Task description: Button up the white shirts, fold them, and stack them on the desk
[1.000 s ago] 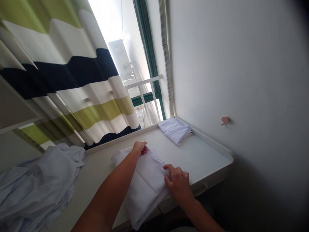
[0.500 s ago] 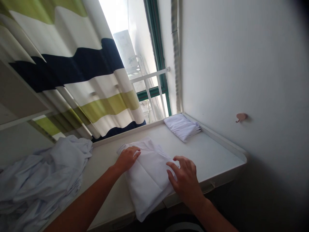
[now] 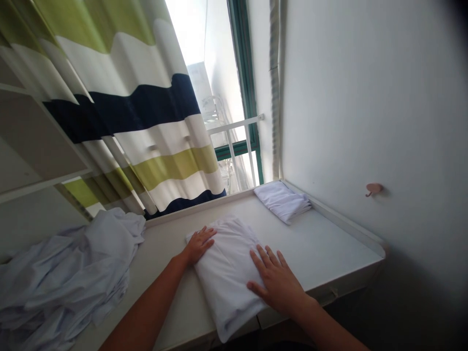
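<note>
A folded white cloth (image 3: pixel 228 273), perhaps a garment, lies on the white desk top (image 3: pixel 171 278), its near end reaching the front edge. My left hand (image 3: pixel 199 243) rests flat on the cloth's far left side, fingers outstretched. On its right side lies my right hand (image 3: pixel 276 280), open with the fingers spread and pointing away from me. Neither hand grips the fabric. Toward the back right corner sits a smaller folded white cloth (image 3: pixel 281 200), apart from both hands.
A crumpled heap of white cloth (image 3: pixel 73 273) covers the desk's left side. Raised edging (image 3: pixel 340 222) runs along the back and right. Behind hang a striped curtain (image 3: pixel 146 112) and a window with a white railing (image 3: pixel 237 124). A pink hook (image 3: pixel 373 188) is on the right wall.
My right hand's curled fingers have straightened and flattened onto the folded cloth. The left hand has flattened slightly too. The whole view has shifted a little, with things appearing lower and further right.
</note>
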{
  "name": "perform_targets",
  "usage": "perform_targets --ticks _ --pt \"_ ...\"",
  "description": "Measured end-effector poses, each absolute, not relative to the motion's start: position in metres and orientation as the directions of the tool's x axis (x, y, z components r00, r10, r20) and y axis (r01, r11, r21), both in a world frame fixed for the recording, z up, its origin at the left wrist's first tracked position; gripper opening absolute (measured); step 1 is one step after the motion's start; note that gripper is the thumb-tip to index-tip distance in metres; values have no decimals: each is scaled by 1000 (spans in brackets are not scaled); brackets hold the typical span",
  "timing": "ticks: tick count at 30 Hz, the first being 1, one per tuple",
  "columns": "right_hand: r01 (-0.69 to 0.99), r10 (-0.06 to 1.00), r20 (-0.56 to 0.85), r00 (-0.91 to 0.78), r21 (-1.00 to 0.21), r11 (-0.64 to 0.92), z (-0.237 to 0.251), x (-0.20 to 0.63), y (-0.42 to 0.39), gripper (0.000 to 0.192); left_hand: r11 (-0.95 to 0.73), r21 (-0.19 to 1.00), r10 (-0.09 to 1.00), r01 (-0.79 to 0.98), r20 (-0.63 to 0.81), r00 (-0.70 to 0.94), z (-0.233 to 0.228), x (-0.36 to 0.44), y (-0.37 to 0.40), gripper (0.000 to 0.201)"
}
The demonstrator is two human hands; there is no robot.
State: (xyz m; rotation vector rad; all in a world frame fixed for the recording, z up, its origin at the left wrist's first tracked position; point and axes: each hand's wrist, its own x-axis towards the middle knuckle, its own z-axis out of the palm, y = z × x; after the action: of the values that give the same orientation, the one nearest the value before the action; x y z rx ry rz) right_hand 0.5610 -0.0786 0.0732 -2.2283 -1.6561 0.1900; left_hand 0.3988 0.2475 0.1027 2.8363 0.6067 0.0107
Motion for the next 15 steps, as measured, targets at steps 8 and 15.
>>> perform_targets --ticks 8,15 --pt "946 978 181 100 -323 -37 137 592 -37 78 -925 115 370 361 60 927 126 399 232 51" --pt "914 983 44 -178 -363 182 139 621 70 76 -937 159 319 310 39 947 124 390 173 58"
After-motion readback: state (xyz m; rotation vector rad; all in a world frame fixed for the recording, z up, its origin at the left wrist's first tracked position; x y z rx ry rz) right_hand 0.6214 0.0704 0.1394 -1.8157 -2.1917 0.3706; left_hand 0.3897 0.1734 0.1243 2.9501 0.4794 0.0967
